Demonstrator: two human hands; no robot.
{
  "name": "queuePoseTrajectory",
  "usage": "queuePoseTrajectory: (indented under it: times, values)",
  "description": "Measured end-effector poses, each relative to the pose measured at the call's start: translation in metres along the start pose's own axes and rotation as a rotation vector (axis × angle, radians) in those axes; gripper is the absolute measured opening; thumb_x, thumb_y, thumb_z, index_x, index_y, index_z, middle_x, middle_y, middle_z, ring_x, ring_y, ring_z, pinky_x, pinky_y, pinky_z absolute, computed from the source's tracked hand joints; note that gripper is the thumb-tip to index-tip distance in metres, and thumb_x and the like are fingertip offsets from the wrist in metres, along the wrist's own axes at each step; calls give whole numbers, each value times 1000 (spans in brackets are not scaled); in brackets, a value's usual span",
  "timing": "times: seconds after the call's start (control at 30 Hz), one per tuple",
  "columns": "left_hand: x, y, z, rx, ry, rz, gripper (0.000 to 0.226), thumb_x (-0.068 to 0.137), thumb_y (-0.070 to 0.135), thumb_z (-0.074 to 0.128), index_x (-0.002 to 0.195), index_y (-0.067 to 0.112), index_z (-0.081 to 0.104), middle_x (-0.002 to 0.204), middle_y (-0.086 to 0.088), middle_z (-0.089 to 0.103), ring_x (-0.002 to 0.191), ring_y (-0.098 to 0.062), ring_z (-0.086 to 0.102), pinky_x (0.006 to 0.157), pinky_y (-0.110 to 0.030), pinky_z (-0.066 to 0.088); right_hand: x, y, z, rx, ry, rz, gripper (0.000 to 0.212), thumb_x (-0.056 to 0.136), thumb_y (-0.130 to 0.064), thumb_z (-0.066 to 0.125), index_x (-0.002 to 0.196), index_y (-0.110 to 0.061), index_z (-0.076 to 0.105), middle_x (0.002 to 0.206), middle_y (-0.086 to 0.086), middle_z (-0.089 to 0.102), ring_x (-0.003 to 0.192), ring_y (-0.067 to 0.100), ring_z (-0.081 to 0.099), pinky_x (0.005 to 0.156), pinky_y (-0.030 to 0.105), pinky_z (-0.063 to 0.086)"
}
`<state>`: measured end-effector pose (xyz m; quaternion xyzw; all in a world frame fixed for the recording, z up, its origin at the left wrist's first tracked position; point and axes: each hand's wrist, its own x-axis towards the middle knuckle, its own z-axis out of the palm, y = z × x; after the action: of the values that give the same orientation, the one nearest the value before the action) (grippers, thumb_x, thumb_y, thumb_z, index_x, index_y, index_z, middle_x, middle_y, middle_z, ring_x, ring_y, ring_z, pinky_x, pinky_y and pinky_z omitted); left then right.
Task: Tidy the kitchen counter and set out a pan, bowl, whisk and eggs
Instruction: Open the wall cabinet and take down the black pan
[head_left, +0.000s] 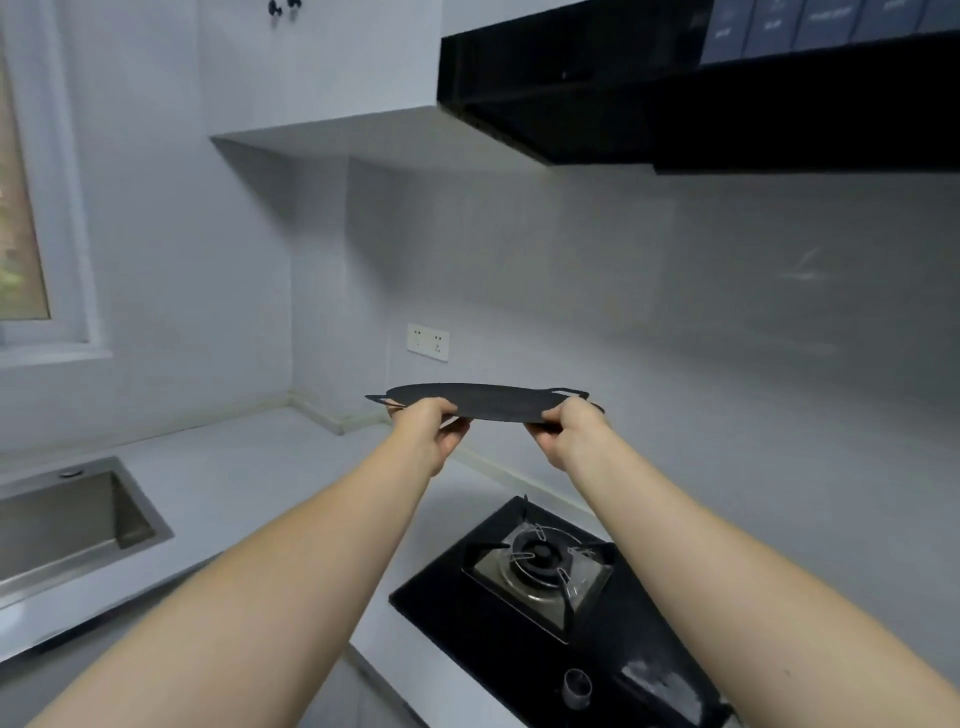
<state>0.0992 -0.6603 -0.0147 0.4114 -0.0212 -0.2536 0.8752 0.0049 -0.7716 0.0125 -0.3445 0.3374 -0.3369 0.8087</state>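
A flat, shallow black pan (485, 399) with a small loop handle at each end hangs level in the air, out in front of me above the counter. My left hand (427, 426) grips its near rim on the left side. My right hand (569, 428) grips the near rim on the right side. Both arms are stretched forward. No bowl, whisk or eggs are in sight.
A black gas hob (545, 613) with one burner (537, 564) and a knob (576, 687) lies below right. A steel sink (67, 525) sits at the left in the white counter (249, 483). A range hood (675, 93) overhangs the hob. A wall socket (427, 341) is behind.
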Motion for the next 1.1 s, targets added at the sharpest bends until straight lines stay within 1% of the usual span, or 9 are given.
queuePoseTrajectory:
  times: [0.07,0.2,0.3,0.43,0.53,0.63,0.8,0.93,1.1]
  values:
    - [35,13,-7,-39,43,25,55,80,-22,38,133,-5,39,107,-22,59,84,-31,63,46,-32,54,26,9,22,-39,-55,37,31,82,22,40,98,0,56,99,18,62,95,36,62,79,40,55]
    - [98,37,-20,-73,87,70,46,82,-20,36,124,-4,44,105,-22,56,102,-39,60,51,-35,52,80,13,65,-173,-142,95,29,87,17,42,108,2,55,92,18,62,95,34,61,85,40,54]
    - [135,51,-41,-74,130,93,39,84,-20,33,116,-3,48,103,-21,56,98,-37,59,56,-38,52,125,24,93,-228,-151,177,24,89,9,44,108,1,55,107,21,62,100,36,62,86,44,54]
    - [172,66,-78,-87,167,61,27,85,-17,31,97,0,49,98,-18,57,92,-36,59,58,-39,51,167,58,115,-261,-93,250,27,90,6,37,108,-1,57,104,18,64,89,34,63,76,43,55]
    - [212,76,-111,-97,195,40,37,82,-17,31,109,2,48,102,-19,58,97,-37,60,57,-39,55,198,97,138,-254,-63,301,42,86,13,26,109,2,60,103,20,65,84,37,65,61,44,54]
    - [254,86,-144,-78,227,30,49,81,-13,33,124,6,48,108,-20,59,92,-33,62,53,-33,57,214,133,166,-236,-53,329,42,84,16,25,109,7,58,101,22,63,97,39,64,69,45,54]
    - [330,108,-194,16,272,-50,24,85,-7,38,103,2,52,93,-15,63,76,-26,64,60,-33,55,244,188,222,-220,-5,344,32,85,16,32,98,5,59,96,19,63,100,34,64,83,43,55]
    - [389,126,-239,75,301,-144,21,85,-11,38,92,1,54,84,-11,59,72,-25,61,65,-33,56,278,243,264,-160,47,356,36,84,17,34,96,-2,62,84,14,65,91,29,63,76,38,54]
    - [449,129,-286,157,368,-243,37,83,-16,41,115,-3,54,92,-15,63,70,-26,62,43,-30,54,317,310,292,-165,116,396,43,84,19,26,99,-5,58,84,9,61,90,28,59,78,37,51]
